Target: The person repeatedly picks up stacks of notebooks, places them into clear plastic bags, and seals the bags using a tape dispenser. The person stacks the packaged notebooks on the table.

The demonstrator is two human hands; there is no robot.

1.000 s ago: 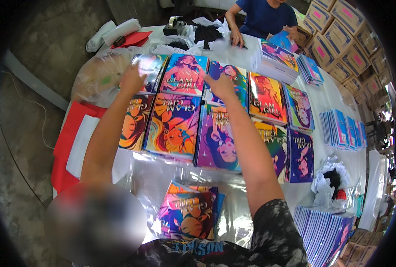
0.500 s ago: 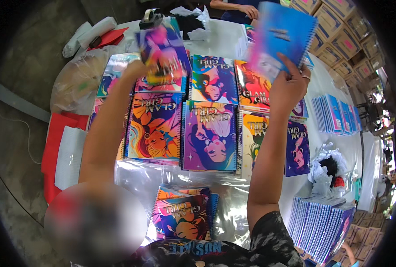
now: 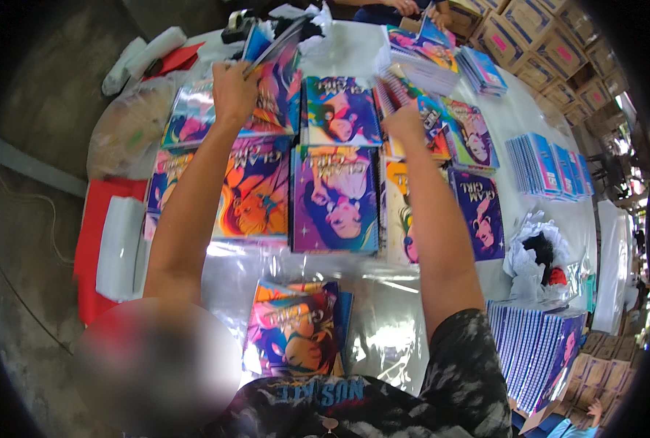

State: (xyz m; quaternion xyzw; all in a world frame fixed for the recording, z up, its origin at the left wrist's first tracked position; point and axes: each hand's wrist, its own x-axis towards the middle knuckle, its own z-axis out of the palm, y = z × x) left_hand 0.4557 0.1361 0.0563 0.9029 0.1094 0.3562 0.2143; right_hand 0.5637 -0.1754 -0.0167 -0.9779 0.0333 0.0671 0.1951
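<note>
My left hand is closed on spiral notebooks, tilted up and seen nearly edge-on above the far-left stacks. Farther right, my right hand grips a spiral notebook by its near end; it is tilted and blurred, and the fingers are partly hidden. Between and below my arms lie rows of colourful illustrated notebooks, among them a purple one, an orange one and a multicoloured one. Close to my body, a loose stack of notebooks rests on clear plastic film.
Blue-backed notebooks and a large notebook stack stand at right, with crumpled white paper between. A tape dispenser sits at the far edge. Another person's hands work beyond the table. Cartons are piled behind.
My right hand has moved left and nearer, and the blue notebook that it held up no longer shows its broad face. The notebooks at my left hand have tipped edge-on.
</note>
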